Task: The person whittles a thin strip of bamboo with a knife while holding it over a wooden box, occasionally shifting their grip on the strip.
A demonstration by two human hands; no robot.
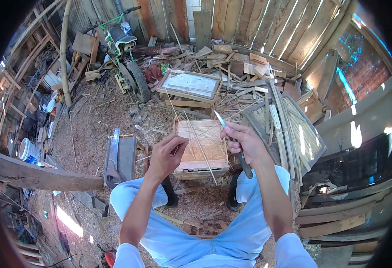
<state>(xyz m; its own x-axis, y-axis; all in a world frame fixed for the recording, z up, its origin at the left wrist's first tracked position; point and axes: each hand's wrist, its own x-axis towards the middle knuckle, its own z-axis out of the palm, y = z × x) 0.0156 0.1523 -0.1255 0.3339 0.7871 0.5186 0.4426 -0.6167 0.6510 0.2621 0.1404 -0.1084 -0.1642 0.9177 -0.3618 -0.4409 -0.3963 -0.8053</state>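
Note:
My right hand (246, 142) is wrapped round the dark handle of a knife (244, 165), its bare blade pointing up and slightly left. My left hand (167, 154) pinches one end of a thin wooden strip (200, 133), which stretches across toward the knife and my right fingers. Below both hands stands a low wooden crate (197, 157) with a slatted top. Longer thin strips (205, 156) lie across that top. Whether the blade touches the held strip cannot be made out.
Left of my knee a handsaw (113, 154) lies on a dark-topped box (127, 157). A framed wooden box (189, 85) stands ahead, before piled scrap wood (245, 67). Boards and a panel (301, 129) lean at right. A bicycle-like vehicle (131, 73) stands back left. Shavings cover the floor.

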